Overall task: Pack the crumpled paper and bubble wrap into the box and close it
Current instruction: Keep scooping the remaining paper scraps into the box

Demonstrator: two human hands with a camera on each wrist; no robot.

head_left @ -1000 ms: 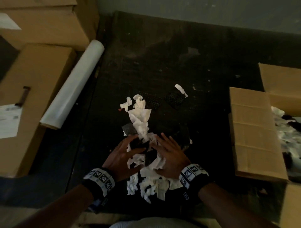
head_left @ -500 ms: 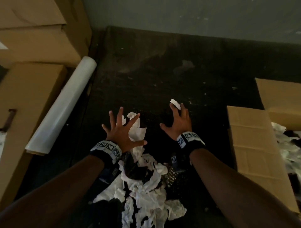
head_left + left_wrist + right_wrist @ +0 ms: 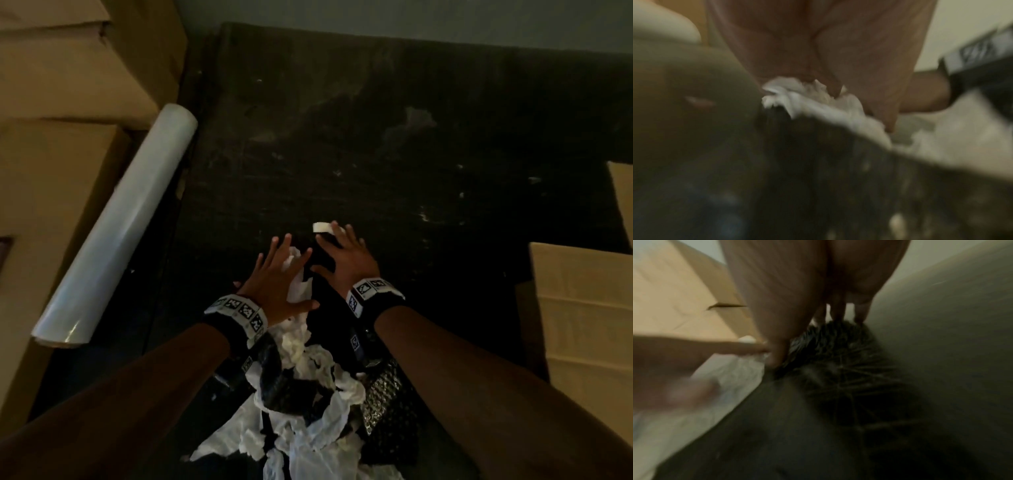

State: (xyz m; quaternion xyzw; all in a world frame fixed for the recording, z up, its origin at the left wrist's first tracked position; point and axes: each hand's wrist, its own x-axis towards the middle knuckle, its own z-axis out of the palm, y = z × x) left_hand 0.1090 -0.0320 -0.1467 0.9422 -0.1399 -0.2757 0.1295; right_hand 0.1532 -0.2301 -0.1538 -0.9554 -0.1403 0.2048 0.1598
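Note:
A loose pile of white crumpled paper (image 3: 308,404) mixed with black bubble wrap (image 3: 387,397) lies on the dark floor in front of me. My left hand (image 3: 277,277) lies flat with spread fingers on the far white end of the pile. My right hand (image 3: 342,260) is also spread, resting on dark bubble wrap, its fingertips next to a small white scrap (image 3: 322,228). In the left wrist view the palm sits over white paper (image 3: 818,100). In the right wrist view the fingers press on black bubble wrap (image 3: 838,340). The open cardboard box (image 3: 582,325) stands at the right edge.
A white roll (image 3: 120,233) lies diagonally on the left, leaning against stacked cardboard boxes (image 3: 61,102). Dark, scuffed floor (image 3: 376,137) stretches ahead to a grey wall. The box's flaps stick out at the right.
Both hands reached from the near part of the pile to its far end, then drew closer together. They stay spread flat.

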